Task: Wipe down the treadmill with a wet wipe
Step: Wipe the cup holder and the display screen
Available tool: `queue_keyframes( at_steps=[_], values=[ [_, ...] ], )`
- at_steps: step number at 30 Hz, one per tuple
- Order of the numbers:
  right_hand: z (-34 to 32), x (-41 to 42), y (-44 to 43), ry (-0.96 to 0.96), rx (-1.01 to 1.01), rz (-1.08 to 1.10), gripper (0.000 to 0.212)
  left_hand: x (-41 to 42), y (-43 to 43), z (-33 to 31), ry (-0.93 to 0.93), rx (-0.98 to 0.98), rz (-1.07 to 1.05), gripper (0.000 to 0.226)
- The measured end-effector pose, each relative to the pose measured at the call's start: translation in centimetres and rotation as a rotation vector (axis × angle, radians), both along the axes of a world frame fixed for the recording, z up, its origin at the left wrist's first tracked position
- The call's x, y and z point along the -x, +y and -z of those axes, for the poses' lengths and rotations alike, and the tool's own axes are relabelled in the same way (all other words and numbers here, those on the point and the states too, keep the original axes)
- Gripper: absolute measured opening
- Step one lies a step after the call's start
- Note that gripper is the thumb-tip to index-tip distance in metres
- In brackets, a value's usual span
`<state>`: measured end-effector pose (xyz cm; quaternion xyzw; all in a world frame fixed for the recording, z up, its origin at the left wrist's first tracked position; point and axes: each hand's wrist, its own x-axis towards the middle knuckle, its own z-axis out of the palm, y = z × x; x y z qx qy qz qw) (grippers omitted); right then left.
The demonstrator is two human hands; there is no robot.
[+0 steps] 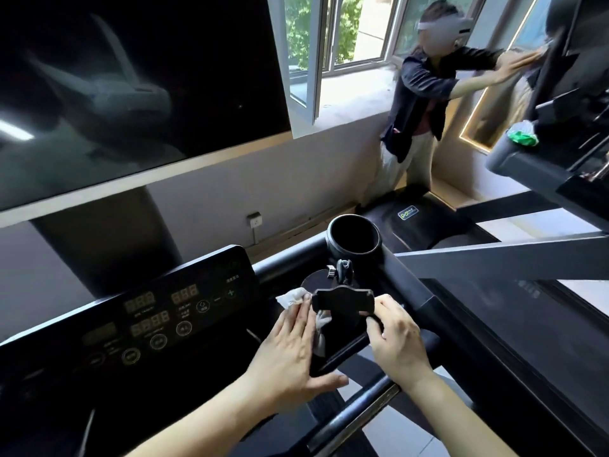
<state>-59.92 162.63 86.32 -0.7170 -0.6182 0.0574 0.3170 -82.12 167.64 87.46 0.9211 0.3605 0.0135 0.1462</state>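
Observation:
A black treadmill console [141,318] with red digit displays and round buttons fills the lower left. To its right a black phone holder [342,300] stands on a ball mount, behind it a round cup holder [354,237]. My left hand [293,347] presses a white wet wipe [291,297] with straight fingers against the holder's left side; part of the wipe hangs below the holder. My right hand [395,338] grips the holder's right end, fingers curled round it.
A large dark screen [131,87] hangs on the wall ahead. At the right another person [425,103] wipes a second treadmill [553,153] near an open window [333,37]. A grey handrail [494,258] runs off to the right.

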Motion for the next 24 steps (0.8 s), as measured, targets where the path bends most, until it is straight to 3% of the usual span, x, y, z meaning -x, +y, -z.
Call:
queue_keyframes(
  at_steps=[8,11,15,19,22,24],
  values=[
    [-0.2,0.3,-2.9,0.027,-0.111,-0.093,0.026,-2.5,-2.4,1.5,0.002,-0.159,0.207,0.114],
    [-0.3,0.0,-4.0,0.06,-0.11,-0.082,0.039,-5.7,-2.0,1.2,0.056,-0.159,0.172,0.107],
    [1.1,-0.4,-4.3,-0.021,0.032,-0.235,0.053,-7.5,-1.8,0.9,-0.065,-0.118,0.085,0.089],
    [2.3,-1.3,-1.7,-0.31,0.17,-0.278,0.07,-3.7,-2.5,0.8,-0.083,-0.137,0.06,0.085],
    [1.8,-1.2,2.0,-0.32,0.25,-0.275,0.085,-0.5,-2.5,1.4,-0.08,-0.204,-0.062,0.073],
    [0.8,-1.1,4.4,-0.288,0.259,-0.318,0.078,0.4,-2.2,1.5,-0.021,-0.198,-0.143,0.075]
  ],
)
